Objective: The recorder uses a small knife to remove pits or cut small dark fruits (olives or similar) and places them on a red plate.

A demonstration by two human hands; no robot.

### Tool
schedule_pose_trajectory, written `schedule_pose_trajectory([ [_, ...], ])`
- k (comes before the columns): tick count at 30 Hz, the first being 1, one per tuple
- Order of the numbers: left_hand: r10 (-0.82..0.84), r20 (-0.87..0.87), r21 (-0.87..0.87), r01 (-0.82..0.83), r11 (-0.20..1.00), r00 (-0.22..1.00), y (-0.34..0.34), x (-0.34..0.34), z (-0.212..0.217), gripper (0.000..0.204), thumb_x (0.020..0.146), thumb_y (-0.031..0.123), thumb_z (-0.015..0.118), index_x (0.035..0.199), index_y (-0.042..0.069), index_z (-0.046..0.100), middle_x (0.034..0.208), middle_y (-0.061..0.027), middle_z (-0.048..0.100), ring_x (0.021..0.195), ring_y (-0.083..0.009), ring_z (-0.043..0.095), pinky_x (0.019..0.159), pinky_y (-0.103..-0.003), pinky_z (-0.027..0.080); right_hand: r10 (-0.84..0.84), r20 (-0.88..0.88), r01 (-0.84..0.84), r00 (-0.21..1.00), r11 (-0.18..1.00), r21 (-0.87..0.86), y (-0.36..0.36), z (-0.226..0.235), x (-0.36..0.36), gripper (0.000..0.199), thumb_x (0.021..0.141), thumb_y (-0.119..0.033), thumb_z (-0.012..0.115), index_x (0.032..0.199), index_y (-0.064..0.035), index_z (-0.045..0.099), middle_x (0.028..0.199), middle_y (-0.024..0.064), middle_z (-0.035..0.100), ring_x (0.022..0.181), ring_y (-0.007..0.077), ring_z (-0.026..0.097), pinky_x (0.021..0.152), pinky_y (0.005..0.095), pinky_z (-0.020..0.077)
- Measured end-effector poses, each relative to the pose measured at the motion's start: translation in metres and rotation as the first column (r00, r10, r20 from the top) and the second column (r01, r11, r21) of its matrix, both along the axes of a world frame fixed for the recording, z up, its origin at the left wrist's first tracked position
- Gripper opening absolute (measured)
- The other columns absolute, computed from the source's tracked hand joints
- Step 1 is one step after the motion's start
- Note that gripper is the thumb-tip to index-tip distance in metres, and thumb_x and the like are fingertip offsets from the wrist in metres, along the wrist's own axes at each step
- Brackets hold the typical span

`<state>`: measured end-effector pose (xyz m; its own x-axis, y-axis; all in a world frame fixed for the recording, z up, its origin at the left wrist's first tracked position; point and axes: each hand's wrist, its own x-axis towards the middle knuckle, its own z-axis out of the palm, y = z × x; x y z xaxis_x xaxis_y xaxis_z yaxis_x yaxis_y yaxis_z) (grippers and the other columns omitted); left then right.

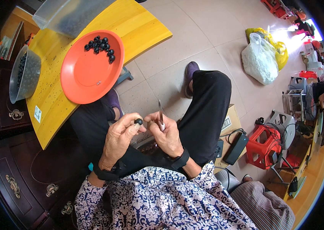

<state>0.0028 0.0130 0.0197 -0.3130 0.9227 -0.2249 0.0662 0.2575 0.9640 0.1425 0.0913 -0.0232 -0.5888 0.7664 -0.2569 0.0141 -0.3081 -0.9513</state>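
Note:
My left hand pinches a small black bead between thumb and fingertips, held above my lap. My right hand grips a thin needle-like tool with a white handle, its metal tip pointing up, a little to the right of the bead. Both wrists wear black bands. An orange plate with several black beads at its far edge rests on a yellow wooden board to my upper left.
A clear bowl of dark beads and a clear plastic tub sit on the board. A dark wooden cabinet stands left. A red stool, cardboard box, white and yellow bags lie on the tiled floor right.

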Motion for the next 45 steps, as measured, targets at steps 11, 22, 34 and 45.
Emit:
schedule_pose_trajectory([
  [11,0.006,-0.045,-0.001,-0.006,1.000,0.999,0.000,0.002,-0.002,0.019,0.091,0.008,0.052,0.109,0.001,0.054,0.076,-0.0041,0.064,0.068,-0.0047,0.052,0.060,-0.021,0.043,0.010,0.144,-0.097,0.989,0.788,0.609,-0.001,0.001,-0.003,0.013,0.072,0.006,0.056,0.082,-0.0013,0.054,0.073,0.0140,0.053,0.062,0.0325,0.057,0.055,0.0376,0.0451],
  [22,0.031,0.118,0.046,-0.037,0.998,0.993,-0.003,-0.003,-0.011,0.020,0.088,0.008,0.060,0.107,0.000,0.060,0.074,-0.0009,0.061,0.069,-0.0030,0.054,0.061,-0.018,0.043,0.003,0.207,-0.144,0.978,0.730,0.668,-0.002,0.003,-0.002,0.017,0.071,0.004,0.057,0.085,-0.0051,0.053,0.074,0.0117,0.050,0.061,0.0326,0.055,0.054,0.0406,0.0451],
  [34,0.001,0.099,0.048,-0.006,0.999,0.995,-0.003,-0.002,-0.013,0.020,0.090,0.015,0.058,0.104,0.000,0.061,0.072,-0.0007,0.059,0.067,-0.0038,0.053,0.059,-0.019,0.041,0.000,0.232,-0.162,0.973,0.719,0.676,-0.002,0.002,-0.002,0.012,0.072,0.001,0.057,0.082,-0.0043,0.053,0.074,0.0120,0.051,0.060,0.0331,0.056,0.053,0.0408,0.0458],
  [45,0.025,0.080,0.036,-0.028,0.999,0.996,0.000,0.000,-0.010,0.015,0.087,0.008,0.059,0.099,0.000,0.063,0.065,0.0036,0.054,0.060,-0.0003,0.044,0.051,-0.018,0.035,0.009,0.225,-0.160,0.974,0.730,0.664,-0.002,0.002,-0.001,0.013,0.072,0.002,0.057,0.083,-0.0039,0.053,0.075,0.0124,0.052,0.061,0.0334,0.058,0.054,0.0405,0.0472],
])
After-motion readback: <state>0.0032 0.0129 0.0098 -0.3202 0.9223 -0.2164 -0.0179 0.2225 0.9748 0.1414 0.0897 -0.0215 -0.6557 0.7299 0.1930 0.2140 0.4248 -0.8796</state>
